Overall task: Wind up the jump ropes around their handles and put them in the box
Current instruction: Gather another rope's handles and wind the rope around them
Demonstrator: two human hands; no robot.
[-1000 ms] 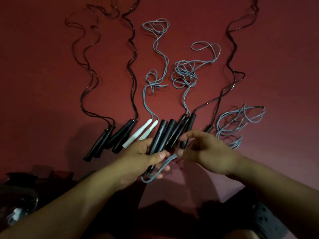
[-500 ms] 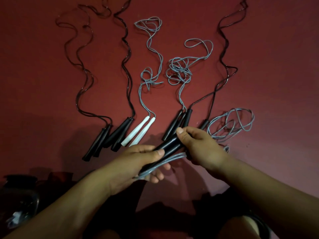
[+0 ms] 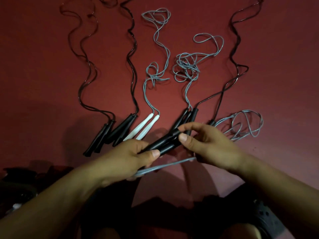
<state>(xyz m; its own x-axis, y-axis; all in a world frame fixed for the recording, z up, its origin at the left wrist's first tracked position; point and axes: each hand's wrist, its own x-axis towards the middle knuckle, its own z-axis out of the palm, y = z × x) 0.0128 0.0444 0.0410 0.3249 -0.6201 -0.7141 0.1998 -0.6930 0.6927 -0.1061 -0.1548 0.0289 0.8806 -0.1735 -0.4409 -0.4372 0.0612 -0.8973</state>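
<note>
1. Black, smooth-looking paired handles are held above the red floor, angled from lower left up to the right.
2. The left hand grips their lower end, thumb curled over the top and fingers wrapped beneath.
3. The right hand pinches the upper end between thumb and forefinger; the other fingers are loosely curled.
4. A blurred grey cord runs under both hands, and more of this rope lies in loose loops on the floor to the right.
5. To wind well, I judge the left hand should keep both handles clamped side by side so they do not splay.
6. The right hand should probably lay each turn snug beside the previous one, with steady tension, so the springy cord does not slip off.
7. Drawing slack gradually from the loops would help avoid snagging the neighbouring black handles, which lie just beyond the hands.
8. Other ropes wait unwound: two black pairs at left, a white pair, and a tangled grey rope.
9. No box is visible, so placing comes later.
</note>
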